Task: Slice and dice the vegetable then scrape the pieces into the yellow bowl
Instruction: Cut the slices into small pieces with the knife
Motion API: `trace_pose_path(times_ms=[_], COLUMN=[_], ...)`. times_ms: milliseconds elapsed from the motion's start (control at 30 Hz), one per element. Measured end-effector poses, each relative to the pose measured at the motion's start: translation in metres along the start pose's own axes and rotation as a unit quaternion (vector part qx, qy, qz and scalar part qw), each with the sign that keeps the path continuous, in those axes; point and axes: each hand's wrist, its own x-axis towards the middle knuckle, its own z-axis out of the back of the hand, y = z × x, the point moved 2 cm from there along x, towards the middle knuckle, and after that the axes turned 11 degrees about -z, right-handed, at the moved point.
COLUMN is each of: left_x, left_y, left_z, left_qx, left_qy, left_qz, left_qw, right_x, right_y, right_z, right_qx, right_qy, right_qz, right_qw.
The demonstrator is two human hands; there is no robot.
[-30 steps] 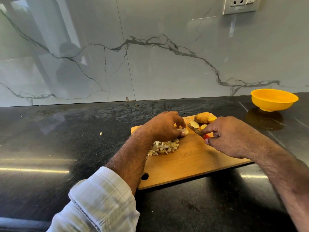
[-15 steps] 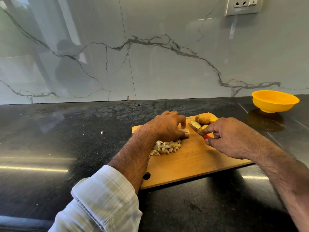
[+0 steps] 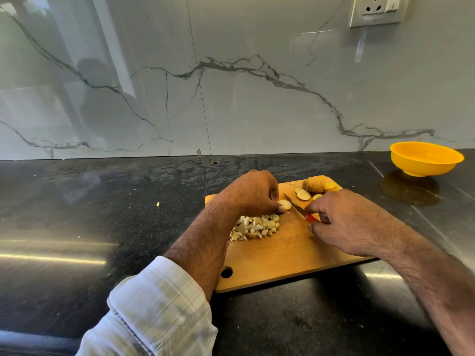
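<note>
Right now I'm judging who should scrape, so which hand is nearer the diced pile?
Left. The left hand sits at the far edge of the diced pile, its forearm alongside it. The right hand holds the knife farther right, apart from it.

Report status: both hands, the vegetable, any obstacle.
Left hand pins slice; right hand grips knife. Diced pile on cutting board. Yellow bowl unobstructed.

A cutting board [image 3: 282, 255] lies on the counter [image 3: 102, 227] before the wall. On it, diced pieces [image 3: 255, 227] sit left of centre, a slice [image 3: 285, 204] behind them, the knife [image 3: 295, 207] to its right, and the uncut vegetable [image 3: 317, 184] with loose slices [image 3: 302, 194] at the back. The bowl [image 3: 425, 159] stands on the counter, well apart to the right.
</note>
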Motion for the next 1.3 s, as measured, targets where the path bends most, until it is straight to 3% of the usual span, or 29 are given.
trace_pose_path(times_ms=[233, 567, 1100, 1300], left_x=[0.002, -0.001, 0.002, 0.005], left_y=[-0.001, 0.011, 0.004, -0.002], left_z=[0.000, 0.004, -0.002, -0.004], left_qx=[-0.009, -0.078, -0.069, -0.058], left_qy=[-0.006, -0.026, -0.051, -0.036], left_qz=[-0.001, -0.013, -0.023, -0.003], left_qw=[1.000, 0.997, 0.996, 0.998], right_x=[-0.002, 0.000, -0.003, -0.003], right_y=[-0.003, 0.003, 0.004, 0.013], right_z=[0.004, -0.006, 0.002, -0.001], right_qx=[0.020, -0.013, 0.003, -0.024], right_qy=[-0.067, 0.003, -0.031, 0.004], right_qz=[-0.008, 0.013, 0.009, -0.008], right_qw=[0.997, 1.000, 0.999, 1.000])
